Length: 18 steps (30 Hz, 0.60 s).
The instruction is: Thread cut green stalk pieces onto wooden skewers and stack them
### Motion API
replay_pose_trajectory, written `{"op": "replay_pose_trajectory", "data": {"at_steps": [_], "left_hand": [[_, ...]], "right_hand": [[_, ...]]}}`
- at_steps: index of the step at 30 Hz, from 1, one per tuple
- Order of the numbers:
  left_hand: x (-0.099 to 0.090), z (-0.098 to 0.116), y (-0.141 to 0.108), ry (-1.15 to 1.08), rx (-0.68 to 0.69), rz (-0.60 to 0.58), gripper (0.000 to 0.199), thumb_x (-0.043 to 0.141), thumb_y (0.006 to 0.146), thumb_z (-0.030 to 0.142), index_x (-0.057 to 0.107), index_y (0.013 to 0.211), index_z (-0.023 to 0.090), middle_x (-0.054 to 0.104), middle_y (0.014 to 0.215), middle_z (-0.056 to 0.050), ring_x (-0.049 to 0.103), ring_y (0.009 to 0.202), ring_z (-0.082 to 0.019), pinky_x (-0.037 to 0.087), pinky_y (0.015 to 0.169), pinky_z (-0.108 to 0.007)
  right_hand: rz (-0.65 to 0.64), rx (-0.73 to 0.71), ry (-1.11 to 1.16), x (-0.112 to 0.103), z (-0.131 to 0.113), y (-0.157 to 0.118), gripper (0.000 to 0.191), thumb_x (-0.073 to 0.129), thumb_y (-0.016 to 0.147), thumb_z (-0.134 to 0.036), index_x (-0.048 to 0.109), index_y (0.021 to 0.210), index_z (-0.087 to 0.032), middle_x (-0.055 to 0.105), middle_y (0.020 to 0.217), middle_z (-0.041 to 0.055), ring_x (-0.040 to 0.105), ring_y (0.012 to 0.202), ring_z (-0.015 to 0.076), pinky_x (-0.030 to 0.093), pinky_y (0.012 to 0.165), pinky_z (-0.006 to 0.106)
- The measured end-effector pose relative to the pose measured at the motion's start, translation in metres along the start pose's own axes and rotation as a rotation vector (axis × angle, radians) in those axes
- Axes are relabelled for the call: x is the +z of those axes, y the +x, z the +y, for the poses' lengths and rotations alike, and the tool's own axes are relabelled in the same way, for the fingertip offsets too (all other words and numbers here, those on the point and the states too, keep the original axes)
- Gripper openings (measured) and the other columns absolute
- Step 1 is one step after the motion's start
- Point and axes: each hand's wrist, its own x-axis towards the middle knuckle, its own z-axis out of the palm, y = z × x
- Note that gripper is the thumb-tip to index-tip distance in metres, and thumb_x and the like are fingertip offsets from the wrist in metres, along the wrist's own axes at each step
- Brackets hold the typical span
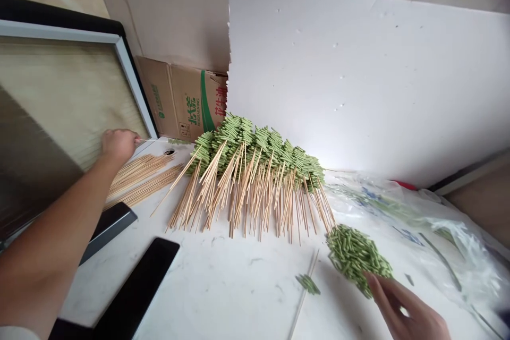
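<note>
On the left, my left hand [118, 144] is closed around the end of a skewer, which points right toward a few green bean pieces [179, 142]. My right hand [406, 308] is at the lower right, its thumb and fingers pinched at the edge of a heap of cut green beans [354, 255]; what sits between the fingertips is hidden. Left of the heap lies one skewer [299, 311] with several bean pieces threaded on it. At the back, a large stack of threaded green beans [258, 146] has its bare stick ends [247, 191] fanned toward me.
Bundles of bare skewers [143, 183] lie under my left forearm. A black phone [137, 289] and a dark box-like object [109, 228] are nearby on the white table [223, 287]. A cardboard box [183, 95] and white board [358, 74] stand behind. Clear plastic bags [450, 228] spread at right.
</note>
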Motion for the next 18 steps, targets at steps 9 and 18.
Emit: {"op": "replay_pose_trajectory", "data": {"at_steps": [9, 18], "left_hand": [[-0.071, 0.047, -0.107, -0.425, -0.294, 0.211, 0.026, 0.072, 0.086, 0.028, 0.084, 0.107, 0.019, 0.084, 0.101, -0.01, 0.075, 0.103, -0.026, 0.052, 0.089, -0.037], [-0.142, 0.125, -0.188, -0.34, -0.25, 0.157, 0.021, 0.066, 0.091, 0.018, 0.084, 0.102, 0.019, 0.081, 0.105, -0.016, 0.074, 0.104, -0.036, 0.056, 0.091, -0.045]], "right_hand": [[0.005, -0.076, 0.214, 0.0, -0.03, -0.011, 0.037, 0.07, 0.096, -0.054, 0.081, 0.083, -0.022, 0.072, 0.07, 0.0058, 0.055, 0.049, 0.0148, 0.048, 0.05, 0.026], [-0.036, -0.17, 0.341, -0.014, -0.055, -0.029, 0.036, 0.068, 0.099, -0.052, 0.083, 0.088, -0.021, 0.074, 0.072, 0.0067, 0.054, 0.049, 0.0145, 0.045, 0.049, 0.028]]}}
